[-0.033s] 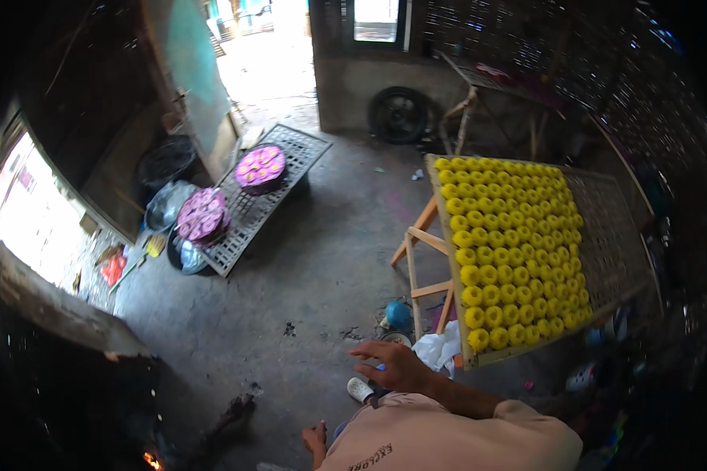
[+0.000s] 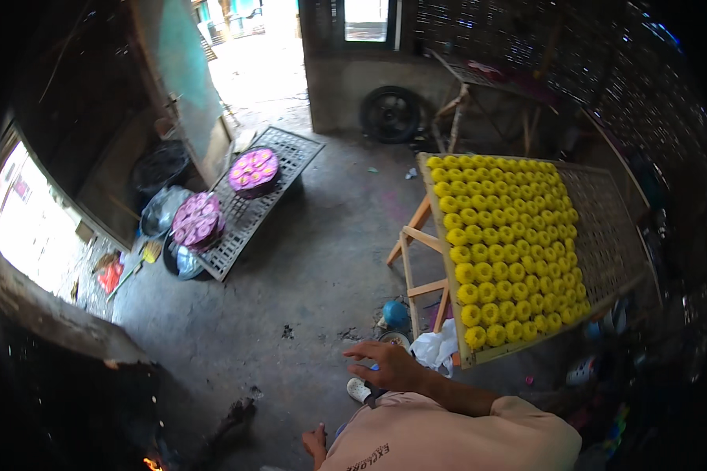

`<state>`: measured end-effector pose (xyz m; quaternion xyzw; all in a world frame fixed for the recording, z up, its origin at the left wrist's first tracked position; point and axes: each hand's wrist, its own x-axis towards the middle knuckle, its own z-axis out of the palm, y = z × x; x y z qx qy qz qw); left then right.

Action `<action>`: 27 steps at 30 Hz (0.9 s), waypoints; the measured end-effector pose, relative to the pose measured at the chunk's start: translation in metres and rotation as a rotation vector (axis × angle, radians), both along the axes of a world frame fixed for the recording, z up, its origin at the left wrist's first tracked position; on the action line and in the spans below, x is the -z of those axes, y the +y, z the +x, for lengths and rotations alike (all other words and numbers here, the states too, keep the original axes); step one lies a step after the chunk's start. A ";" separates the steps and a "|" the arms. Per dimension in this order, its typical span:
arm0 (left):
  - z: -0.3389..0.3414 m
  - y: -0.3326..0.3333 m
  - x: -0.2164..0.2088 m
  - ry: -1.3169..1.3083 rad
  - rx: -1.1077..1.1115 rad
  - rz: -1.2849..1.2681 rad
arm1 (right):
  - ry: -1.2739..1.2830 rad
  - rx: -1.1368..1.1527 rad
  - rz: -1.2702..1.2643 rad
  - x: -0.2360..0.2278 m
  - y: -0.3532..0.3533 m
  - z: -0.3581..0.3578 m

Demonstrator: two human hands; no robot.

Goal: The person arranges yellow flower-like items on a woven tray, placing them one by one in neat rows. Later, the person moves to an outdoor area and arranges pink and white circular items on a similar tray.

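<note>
My right hand is held out in front of my body with its thumb and fingers apart, and nothing shows between them. Low down by my left side is my left hand, partly hidden by my shirt; one finger stands out from it and I see nothing held. To the right of my right hand, a sloping woven rack bears rows of yellow ring-shaped pieces, each dimpled in the middle. A white plastic bag is beside its wooden stand, close beyond my right hand.
A low lattice bench at the left carries two round pink-purple stacks. Plastic-lined tubs stand beside it. A blue ball-like object lies near my feet. Flames glow at lower left. A tyre leans on the far wall.
The room has shifted slightly left in the picture, as my view turns a little. My right hand appears slightly further left; my left hand looks the same.
</note>
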<state>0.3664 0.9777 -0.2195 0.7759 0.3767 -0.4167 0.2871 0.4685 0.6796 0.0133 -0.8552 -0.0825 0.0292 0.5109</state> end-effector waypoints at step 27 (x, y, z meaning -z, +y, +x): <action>0.433 -0.066 0.102 -0.496 0.736 0.132 | -0.024 0.655 0.149 0.028 -0.125 0.249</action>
